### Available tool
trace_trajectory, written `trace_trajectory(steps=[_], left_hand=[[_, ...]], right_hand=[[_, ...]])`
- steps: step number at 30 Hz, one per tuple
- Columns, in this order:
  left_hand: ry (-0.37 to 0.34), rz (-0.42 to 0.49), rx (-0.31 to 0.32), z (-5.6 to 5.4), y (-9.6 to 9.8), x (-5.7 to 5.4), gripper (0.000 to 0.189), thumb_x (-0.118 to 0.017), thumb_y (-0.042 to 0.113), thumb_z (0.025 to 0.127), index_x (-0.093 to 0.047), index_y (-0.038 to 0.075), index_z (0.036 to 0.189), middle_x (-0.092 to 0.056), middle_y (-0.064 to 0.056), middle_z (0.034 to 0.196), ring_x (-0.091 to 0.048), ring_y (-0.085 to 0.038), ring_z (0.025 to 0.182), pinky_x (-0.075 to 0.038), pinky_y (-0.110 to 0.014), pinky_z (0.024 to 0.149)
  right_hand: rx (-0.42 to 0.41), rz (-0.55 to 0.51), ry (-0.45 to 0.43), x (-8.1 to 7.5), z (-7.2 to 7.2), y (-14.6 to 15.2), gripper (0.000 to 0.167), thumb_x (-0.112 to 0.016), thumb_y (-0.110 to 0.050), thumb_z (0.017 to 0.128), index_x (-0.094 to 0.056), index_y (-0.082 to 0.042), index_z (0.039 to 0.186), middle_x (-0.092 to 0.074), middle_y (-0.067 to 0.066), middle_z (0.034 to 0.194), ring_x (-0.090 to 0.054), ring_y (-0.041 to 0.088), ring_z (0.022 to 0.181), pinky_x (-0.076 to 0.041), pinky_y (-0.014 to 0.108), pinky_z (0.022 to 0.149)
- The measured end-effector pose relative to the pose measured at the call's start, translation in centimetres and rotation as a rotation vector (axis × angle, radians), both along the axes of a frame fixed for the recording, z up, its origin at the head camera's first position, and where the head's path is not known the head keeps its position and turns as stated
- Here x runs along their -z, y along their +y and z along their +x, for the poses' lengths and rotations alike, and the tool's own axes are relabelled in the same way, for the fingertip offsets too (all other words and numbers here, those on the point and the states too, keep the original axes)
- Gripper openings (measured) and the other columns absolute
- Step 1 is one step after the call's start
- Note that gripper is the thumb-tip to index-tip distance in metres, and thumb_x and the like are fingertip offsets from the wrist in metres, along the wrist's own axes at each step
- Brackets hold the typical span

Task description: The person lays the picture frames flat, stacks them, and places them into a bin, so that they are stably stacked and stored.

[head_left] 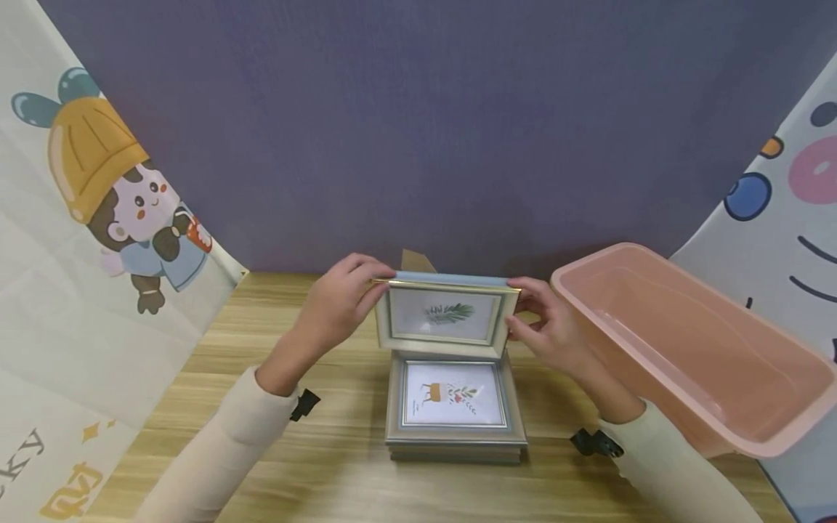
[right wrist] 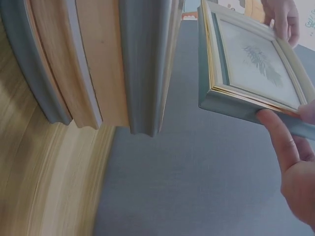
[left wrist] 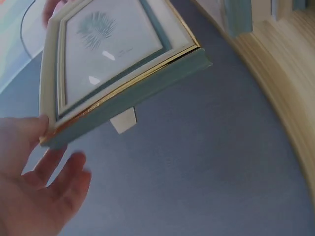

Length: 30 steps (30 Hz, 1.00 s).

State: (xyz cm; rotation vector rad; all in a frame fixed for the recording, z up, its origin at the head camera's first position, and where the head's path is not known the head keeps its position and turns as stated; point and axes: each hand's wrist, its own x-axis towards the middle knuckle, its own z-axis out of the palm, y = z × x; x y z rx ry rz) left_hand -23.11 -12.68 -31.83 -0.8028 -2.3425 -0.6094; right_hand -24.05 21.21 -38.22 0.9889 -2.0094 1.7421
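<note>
Both hands hold up a cream picture frame (head_left: 442, 347) with gold edging and a green leaf print, tilted to face the head camera. My left hand (head_left: 340, 301) pinches its upper left corner between thumb and fingers. At the right edge, my right hand (head_left: 549, 327) grips with thumb in front and fingers behind. A cardboard stand flap (left wrist: 124, 121) sticks out from its back. Just below and nearer lies a stack of frames (right wrist: 101, 64); the top framed picture (head_left: 455, 393), with a brown deer and flowers, lies face up on it.
A pink plastic tub (head_left: 588, 330) stands at the right on the wood-grain table (head_left: 314, 457). Behind rises a dark blue backdrop (head_left: 418, 131). Printed cloths with cartoon figures hang on the left (head_left: 72, 305) and right sides.
</note>
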Motion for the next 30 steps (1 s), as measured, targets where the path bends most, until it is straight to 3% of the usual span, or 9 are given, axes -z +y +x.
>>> trace_trajectory(steps=[6, 8, 11, 15, 22, 26, 30], left_hand=[[-0.433, 0.312, 0.166, 0.3, -1.1, 0.1, 0.02, -0.07, 0.007, 0.096, -0.071, 0.005, 0.116, -0.068, -0.011, 0.112, -0.069, -0.019, 0.096, -0.062, -0.029, 0.082], [-0.534, 0.381, 0.2, 0.4, -1.3, 0.2, 0.021, -0.07, 0.006, 0.095, -0.069, 0.003, 0.116, -0.068, -0.013, 0.112, -0.068, -0.018, 0.098, -0.062, -0.026, 0.082], [-0.617, 0.425, 0.234, 0.6, -1.5, 0.4, 0.021, -0.07, 0.004, 0.095, -0.068, 0.001, 0.116, -0.067, -0.016, 0.113, -0.066, -0.014, 0.098, -0.061, -0.023, 0.08], [-0.645, 0.467, 0.274, 0.7, -1.7, 0.9, 0.021, -0.07, 0.001, 0.094, -0.067, -0.003, 0.114, -0.066, -0.014, 0.112, -0.065, -0.009, 0.097, -0.061, -0.024, 0.08], [-0.614, 0.542, 0.364, 0.1, -2.1, 2.2, 0.018, -0.067, -0.001, 0.095, -0.065, -0.007, 0.112, -0.065, -0.002, 0.109, -0.065, -0.008, 0.095, -0.06, -0.021, 0.08], [-0.568, 0.542, 0.406, -0.3, -2.3, 2.9, 0.024, -0.065, -0.004, 0.095, -0.062, -0.01, 0.118, -0.061, -0.013, 0.122, -0.063, -0.007, 0.102, -0.059, -0.02, 0.084], [-0.563, 0.529, 0.442, -0.8, -2.7, 3.1, 0.048, -0.063, -0.005, 0.094, -0.048, -0.008, 0.14, -0.051, -0.024, 0.143, -0.057, -0.024, 0.125, -0.055, -0.022, 0.097]], right_hand=[[-0.046, -0.039, 0.011, 0.4, 0.3, 0.5, 0.061, -0.058, 0.033, 0.077, -0.048, 0.012, 0.134, -0.068, -0.005, 0.102, -0.069, 0.006, 0.085, -0.061, 0.028, 0.053], [-0.046, -0.035, 0.016, 0.5, 0.5, 0.6, 0.062, -0.058, 0.033, 0.078, -0.048, 0.011, 0.135, -0.068, -0.004, 0.102, -0.069, 0.006, 0.085, -0.061, 0.027, 0.053], [-0.046, -0.031, 0.022, 0.7, 0.8, 0.7, 0.062, -0.058, 0.034, 0.078, -0.047, 0.013, 0.135, -0.068, -0.003, 0.099, -0.069, 0.006, 0.083, -0.061, 0.028, 0.052], [-0.049, -0.04, 0.024, 0.8, 1.2, 0.7, 0.062, -0.057, 0.034, 0.077, -0.047, 0.014, 0.134, -0.068, -0.003, 0.099, -0.07, 0.007, 0.083, -0.061, 0.027, 0.053], [-0.055, -0.056, 0.042, 0.8, 1.7, 0.3, 0.062, -0.057, 0.035, 0.075, -0.048, 0.014, 0.133, -0.067, -0.001, 0.098, -0.07, 0.007, 0.085, -0.061, 0.027, 0.054], [-0.053, -0.053, 0.075, 0.9, 1.9, 0.0, 0.062, -0.058, 0.036, 0.073, -0.048, 0.015, 0.132, -0.065, -0.001, 0.099, -0.069, 0.007, 0.087, -0.061, 0.028, 0.052], [-0.054, -0.048, 0.092, 1.0, 2.0, -0.2, 0.063, -0.058, 0.036, 0.073, -0.048, 0.016, 0.131, -0.066, -0.001, 0.102, -0.07, 0.007, 0.088, -0.061, 0.03, 0.052]])
